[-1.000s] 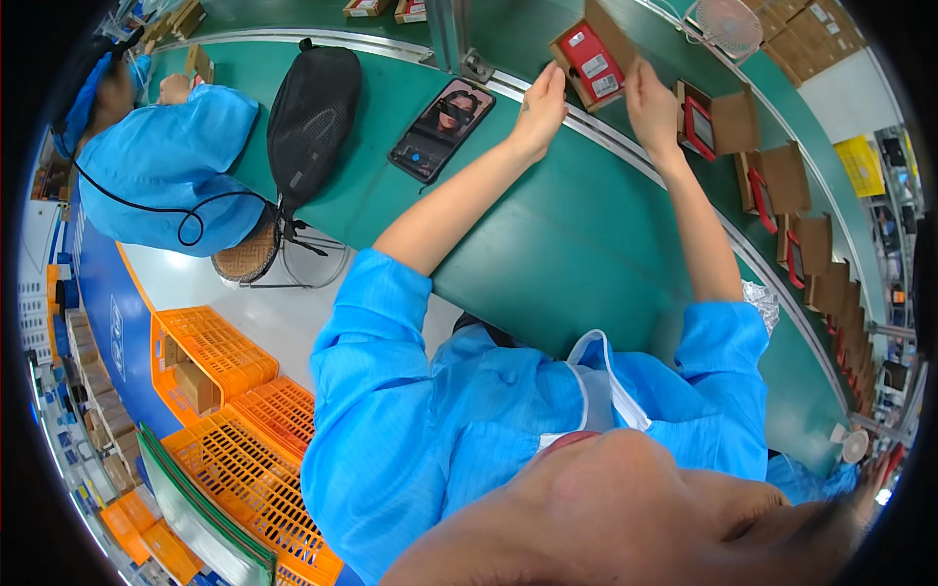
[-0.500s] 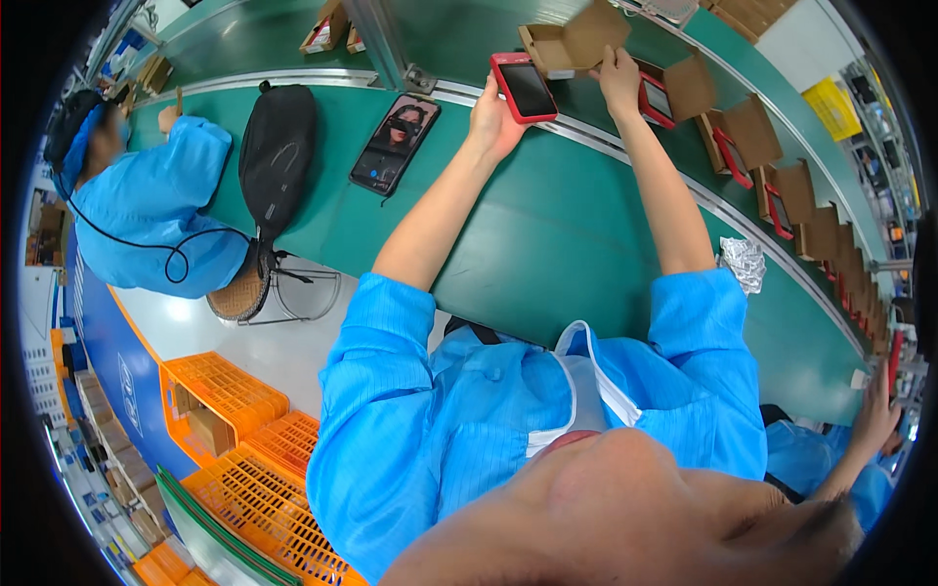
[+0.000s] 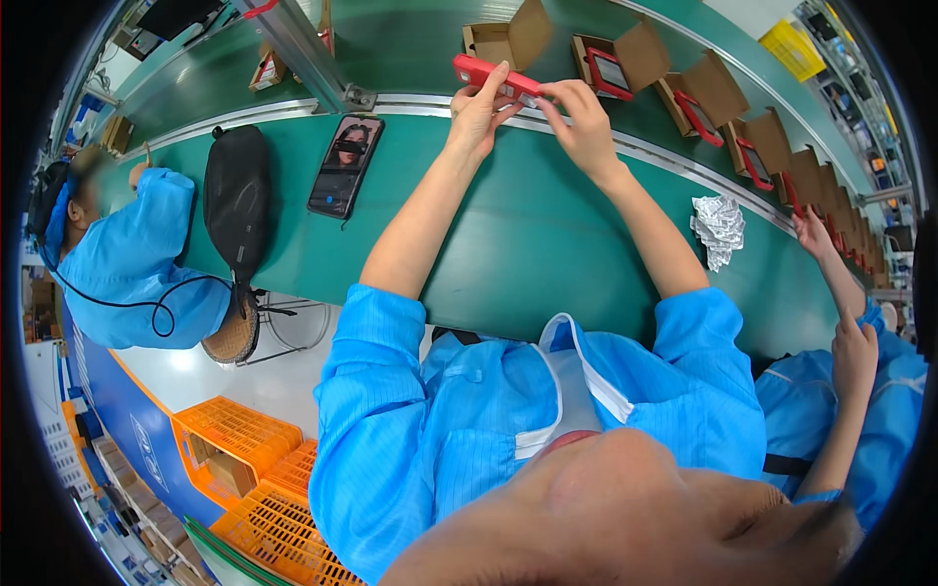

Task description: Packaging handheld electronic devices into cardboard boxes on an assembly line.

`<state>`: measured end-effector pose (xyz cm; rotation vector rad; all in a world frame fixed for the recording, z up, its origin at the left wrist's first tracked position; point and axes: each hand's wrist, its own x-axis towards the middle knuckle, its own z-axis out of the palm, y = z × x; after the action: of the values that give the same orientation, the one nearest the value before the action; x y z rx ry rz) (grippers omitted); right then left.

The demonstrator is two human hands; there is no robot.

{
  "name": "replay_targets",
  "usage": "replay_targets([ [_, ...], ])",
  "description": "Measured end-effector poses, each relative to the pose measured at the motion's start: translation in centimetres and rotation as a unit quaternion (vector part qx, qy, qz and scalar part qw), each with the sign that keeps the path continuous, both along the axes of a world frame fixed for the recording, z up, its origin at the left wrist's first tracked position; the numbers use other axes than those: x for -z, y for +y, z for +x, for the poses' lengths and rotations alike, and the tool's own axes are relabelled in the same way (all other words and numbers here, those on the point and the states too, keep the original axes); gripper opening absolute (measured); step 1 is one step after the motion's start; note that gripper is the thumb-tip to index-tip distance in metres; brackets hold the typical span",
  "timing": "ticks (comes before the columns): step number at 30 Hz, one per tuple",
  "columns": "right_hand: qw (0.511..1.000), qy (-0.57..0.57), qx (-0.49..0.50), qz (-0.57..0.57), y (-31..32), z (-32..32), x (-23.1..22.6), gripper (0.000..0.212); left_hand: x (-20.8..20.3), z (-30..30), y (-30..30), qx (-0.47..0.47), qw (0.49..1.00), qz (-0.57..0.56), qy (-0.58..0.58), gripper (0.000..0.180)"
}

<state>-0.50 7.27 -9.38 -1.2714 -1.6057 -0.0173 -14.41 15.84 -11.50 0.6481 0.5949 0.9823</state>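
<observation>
Device [image 3: 477,70]: red, tilted, up in the left hand [image 3: 473,119], over the rail [image 3: 645,154] along the far side of the surface [image 3: 557,234].
Left hand: grasping the device, thumb laid across it, no doubt about that hold!
Right hand [image 3: 588,129]: in at the device's right end, fingertips meeting it; whether they pinch, one cannot tell.
Box [image 3: 529,34]: lid up, just beyond the device.
Phone [image 3: 344,174]: on the surface, left of the left hand.
Packets [image 3: 718,230]: a silvery heap, there, right of the right forearm.
</observation>
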Motion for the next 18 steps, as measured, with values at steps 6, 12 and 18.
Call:
replay_targets([
  [6,0.989,-0.107,0.101,0.029,-0.1,0.3,1.3,0.020,0.0,1.1,-0.4,-0.047,0.999,0.002,0.020,0.037],
  [12,0.987,-0.054,0.149,0.012,0.8,-0.4,1.7,0.016,0.5,1.5,-0.5,-0.097,0.994,0.038,0.017,0.038],
  [18,0.979,-0.068,0.191,0.026,2.0,-0.6,2.0,0.014,0.1,2.0,-0.9,-0.131,0.991,0.038,0.005,0.038],
])
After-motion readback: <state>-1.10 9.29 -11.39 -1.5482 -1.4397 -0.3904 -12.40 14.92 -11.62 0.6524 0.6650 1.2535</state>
